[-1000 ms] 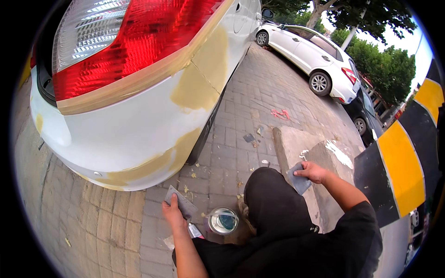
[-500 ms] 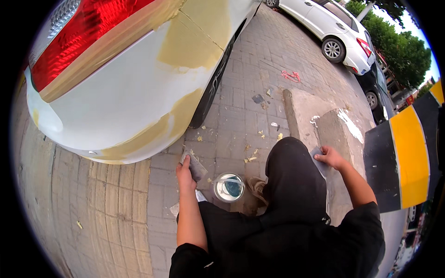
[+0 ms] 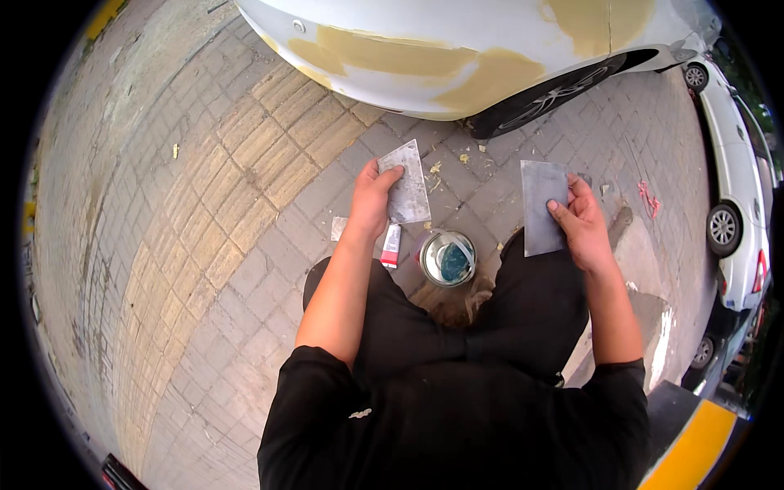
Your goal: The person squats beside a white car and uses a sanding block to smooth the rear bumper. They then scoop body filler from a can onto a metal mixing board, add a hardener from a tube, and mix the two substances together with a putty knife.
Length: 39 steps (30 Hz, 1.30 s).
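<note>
Our left hand [image 3: 374, 196] grips a smeared grey plate [image 3: 412, 196], our right hand [image 3: 583, 224] a plainer grey sheet [image 3: 539, 212], both raised above the pavement [image 3: 482, 184] short of the white car's [image 3: 482, 45] lower edge. We'd best keep thumbs [image 3: 559, 213] flat and free edges clear of the open tin [image 3: 433, 265].

Beyond the left grip [image 3: 372, 198], the top edge crops the patched car [image 3: 482, 61]; a plate [image 3: 541, 208] partly hides the right grip [image 3: 581, 224].

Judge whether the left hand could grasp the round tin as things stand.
Probably yes: the tin stands near the left hand, and mainly the gray plate it holds seems in the way; a grasp would likely need that put down first.
</note>
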### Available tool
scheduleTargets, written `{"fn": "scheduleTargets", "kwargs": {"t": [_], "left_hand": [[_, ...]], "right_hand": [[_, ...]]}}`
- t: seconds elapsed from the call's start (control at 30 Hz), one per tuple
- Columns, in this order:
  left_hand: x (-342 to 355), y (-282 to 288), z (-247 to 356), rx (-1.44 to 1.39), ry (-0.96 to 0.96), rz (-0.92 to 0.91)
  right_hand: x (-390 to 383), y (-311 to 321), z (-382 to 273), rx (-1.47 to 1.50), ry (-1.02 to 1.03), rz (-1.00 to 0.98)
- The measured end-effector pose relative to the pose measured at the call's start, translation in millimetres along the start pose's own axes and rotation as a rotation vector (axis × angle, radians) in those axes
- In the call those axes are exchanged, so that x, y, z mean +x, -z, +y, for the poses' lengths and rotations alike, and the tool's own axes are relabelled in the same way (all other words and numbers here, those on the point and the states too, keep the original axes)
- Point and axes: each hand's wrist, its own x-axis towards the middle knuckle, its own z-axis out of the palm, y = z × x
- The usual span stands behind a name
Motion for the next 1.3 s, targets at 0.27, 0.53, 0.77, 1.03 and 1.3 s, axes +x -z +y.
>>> {"fn": "scheduleTargets", "kwargs": {"t": [0.27, 0.53, 0.77, 1.03, 1.3], "left_hand": [[-45, -33, 9, 0.028, -0.088, 0.042], [-72, -84, -97, 1.443, -0.271, -0.209], [-128, -135, -129, 1.265, -0.080, -0.403], [-116, -126, -87, 0.158, 0.266, -0.111], [-114, -152, -108, 0.156, 0.441, -0.173]], "right_hand": [[53, -42, 65, 0.022, 0.121, -0.136], [56, 0, 62, 0.025, 0.291, 0.142], [33, 9, 47, 0.266, 0.325, 0.061], [30, 35, 42, 0.334, 0.396, 0.247], [28, 34, 38, 0.445, 0.413, 0.206]]}}
